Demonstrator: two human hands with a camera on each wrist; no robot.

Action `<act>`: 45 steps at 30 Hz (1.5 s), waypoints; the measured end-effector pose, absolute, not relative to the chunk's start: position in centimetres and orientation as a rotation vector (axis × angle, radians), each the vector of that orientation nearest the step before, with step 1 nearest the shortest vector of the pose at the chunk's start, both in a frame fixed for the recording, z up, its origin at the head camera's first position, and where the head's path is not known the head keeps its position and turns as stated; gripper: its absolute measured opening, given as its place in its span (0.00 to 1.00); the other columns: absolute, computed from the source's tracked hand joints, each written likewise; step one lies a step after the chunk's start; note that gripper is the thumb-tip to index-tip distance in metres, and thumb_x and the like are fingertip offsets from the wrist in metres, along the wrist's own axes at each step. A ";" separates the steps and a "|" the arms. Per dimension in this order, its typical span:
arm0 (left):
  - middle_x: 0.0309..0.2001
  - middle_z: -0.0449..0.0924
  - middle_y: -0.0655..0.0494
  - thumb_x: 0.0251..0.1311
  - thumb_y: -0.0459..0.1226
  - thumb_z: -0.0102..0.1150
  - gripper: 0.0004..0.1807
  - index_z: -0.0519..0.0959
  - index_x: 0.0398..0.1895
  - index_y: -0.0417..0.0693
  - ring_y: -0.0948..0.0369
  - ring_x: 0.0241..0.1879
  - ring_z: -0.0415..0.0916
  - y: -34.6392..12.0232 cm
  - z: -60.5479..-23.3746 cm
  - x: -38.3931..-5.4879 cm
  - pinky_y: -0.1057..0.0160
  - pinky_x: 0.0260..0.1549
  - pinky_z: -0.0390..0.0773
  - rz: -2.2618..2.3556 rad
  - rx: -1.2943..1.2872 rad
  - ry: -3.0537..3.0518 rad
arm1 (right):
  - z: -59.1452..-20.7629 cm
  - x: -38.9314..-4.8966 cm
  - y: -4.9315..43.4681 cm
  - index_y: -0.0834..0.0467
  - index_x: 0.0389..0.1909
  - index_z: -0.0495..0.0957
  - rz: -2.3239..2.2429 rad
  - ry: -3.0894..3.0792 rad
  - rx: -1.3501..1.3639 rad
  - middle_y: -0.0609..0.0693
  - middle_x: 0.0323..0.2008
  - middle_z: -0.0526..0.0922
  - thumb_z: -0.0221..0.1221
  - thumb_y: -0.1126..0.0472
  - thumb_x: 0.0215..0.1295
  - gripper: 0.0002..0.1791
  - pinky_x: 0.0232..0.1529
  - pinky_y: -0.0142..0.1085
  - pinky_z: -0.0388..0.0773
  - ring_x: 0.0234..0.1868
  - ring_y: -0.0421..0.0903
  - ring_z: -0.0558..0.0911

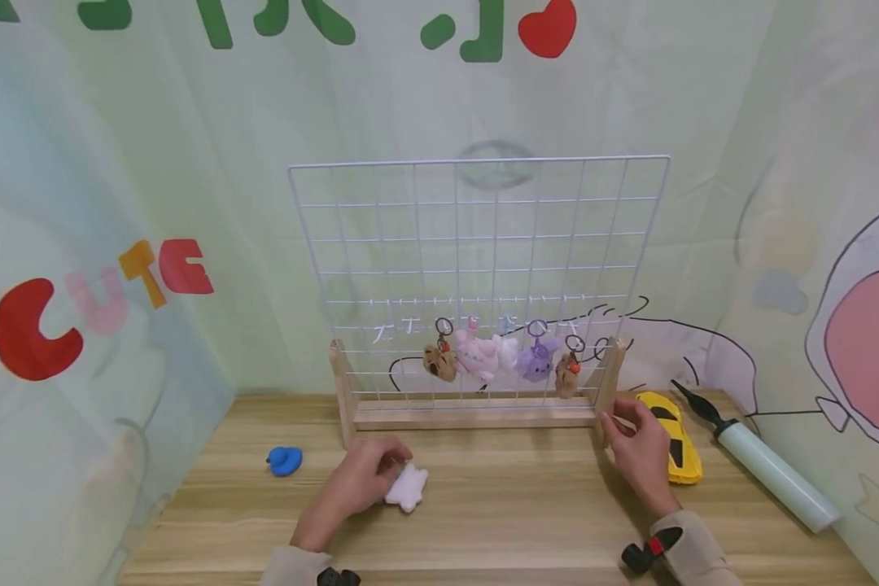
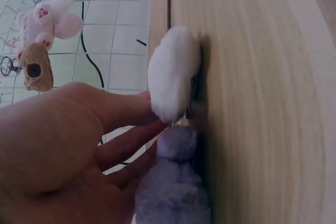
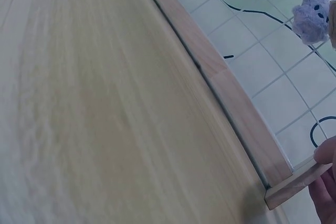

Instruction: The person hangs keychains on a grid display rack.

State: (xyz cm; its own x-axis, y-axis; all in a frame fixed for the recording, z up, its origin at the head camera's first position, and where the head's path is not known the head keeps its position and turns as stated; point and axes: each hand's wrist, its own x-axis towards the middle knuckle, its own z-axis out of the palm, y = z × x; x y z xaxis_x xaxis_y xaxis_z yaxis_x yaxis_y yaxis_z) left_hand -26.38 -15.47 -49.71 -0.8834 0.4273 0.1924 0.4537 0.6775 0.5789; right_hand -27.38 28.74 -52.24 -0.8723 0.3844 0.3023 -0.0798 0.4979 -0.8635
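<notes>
My left hand (image 1: pixel 369 476) is bent over the tabletop, its thumb and fingertips at the edge of a small white plush toy (image 1: pixel 408 488), seemingly pinching it. In the left wrist view the white plush toy (image 2: pixel 174 74) sits low over the wood, and a purple-grey plush toy (image 2: pixel 173 192) lies under the hand; the head view hides the latter. My right hand (image 1: pixel 640 452) grips the right wooden end piece (image 1: pixel 610 378) of the display stand. The right wrist view has the thumb and fingers on either side of that wooden piece (image 3: pixel 294 186).
A white wire grid (image 1: pixel 476 244) rises from the stand, with several plush keychains (image 1: pixel 476 354) and small white hooks (image 1: pixel 383 332) on it. A blue rubber duck (image 1: pixel 286 461) lies left. Right are a yellow toy car (image 1: pixel 677 443) and a hand pump (image 1: pixel 772 472).
</notes>
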 end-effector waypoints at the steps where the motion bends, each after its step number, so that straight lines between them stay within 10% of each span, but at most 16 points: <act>1: 0.43 0.91 0.51 0.65 0.21 0.62 0.13 0.89 0.44 0.42 0.59 0.42 0.85 -15.5 -49.7 -26.3 0.63 0.41 0.86 -1.001 -0.763 -2.845 | -52.2 -27.3 28.7 0.65 0.63 0.78 1.354 -2.283 -0.250 0.66 0.59 0.85 0.69 0.65 0.74 0.21 0.58 0.43 0.82 0.64 0.64 0.85; 19: 0.49 0.91 0.48 0.56 0.15 0.59 0.23 0.91 0.46 0.44 0.55 0.46 0.84 -14.5 -48.7 -25.6 0.56 0.43 0.87 -0.987 -0.876 -2.926 | -52.5 -27.4 28.9 0.65 0.63 0.78 1.349 -2.271 -0.223 0.66 0.59 0.85 0.69 0.65 0.73 0.21 0.57 0.40 0.82 0.63 0.65 0.85; 31: 0.41 0.91 0.45 0.56 0.20 0.68 0.12 0.91 0.41 0.37 0.51 0.42 0.86 -12.9 -49.6 -24.9 0.59 0.41 0.87 -0.928 -0.939 -2.796 | -52.5 -27.2 28.8 0.65 0.64 0.78 1.350 -2.272 -0.227 0.66 0.58 0.85 0.69 0.65 0.74 0.21 0.57 0.40 0.82 0.63 0.65 0.85; 45: 0.27 0.84 0.57 0.54 0.24 0.77 0.08 0.87 0.32 0.41 0.69 0.29 0.75 -11.4 -50.3 -24.5 0.70 0.30 0.79 -1.089 -0.752 -2.827 | -52.4 -27.1 28.6 0.64 0.64 0.78 1.364 -2.261 -0.233 0.66 0.59 0.85 0.69 0.64 0.74 0.22 0.58 0.39 0.82 0.64 0.65 0.85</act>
